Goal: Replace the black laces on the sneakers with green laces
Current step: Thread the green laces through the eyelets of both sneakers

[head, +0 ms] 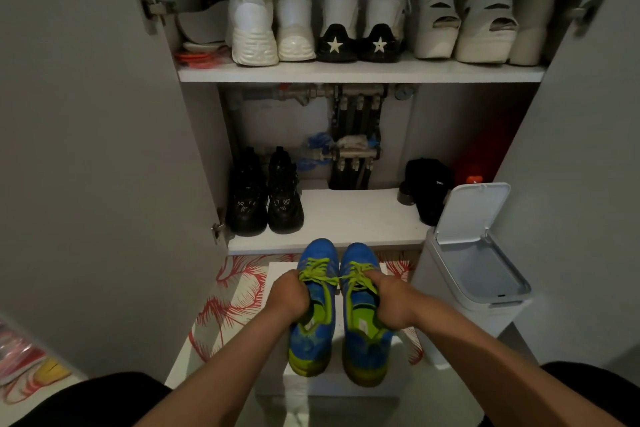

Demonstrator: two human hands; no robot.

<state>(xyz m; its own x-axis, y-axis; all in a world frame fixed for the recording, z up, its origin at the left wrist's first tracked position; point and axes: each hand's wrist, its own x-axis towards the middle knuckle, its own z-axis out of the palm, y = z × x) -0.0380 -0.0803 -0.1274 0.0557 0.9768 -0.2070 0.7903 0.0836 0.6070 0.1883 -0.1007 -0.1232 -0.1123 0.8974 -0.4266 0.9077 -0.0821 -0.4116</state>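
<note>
Our left hand (289, 298) is curled round the left sneaker (309, 340) at its laced middle, fingers wrapped over the outer side. Our right hand (393, 300) grips the right sneaker (365, 347) the same way from the other flank. Both hands are clenched on the shoes, not loose. The two blue sneakers sit side by side, just beside each other, toes pointing away from us toward the cabinet, yellow-green heels nearest us. Green laces (320, 270) are threaded through both and tied in loose bows just ahead of our knuckles.

Under the pair we see a white box (346, 383); we cannot tell whether the soles rest on it or hang just above. The box stands on a mat with a red leaf pattern (227, 302). To the right, close by, stands a white bin (450, 288) with its flip lid (471, 211) raised.

Ahead, the cabinet doors stand open. On the lower shelf (346, 215) black boots (265, 198) stand at the left and a dark bundle (429, 184) at the right, with metal pipes (353, 135) on the back wall between them. The upper shelf (360, 73) carries white trainers (270, 24), a white pair with black star heels (358, 31) and white wedge sandals (464, 21), all heels out.
</note>
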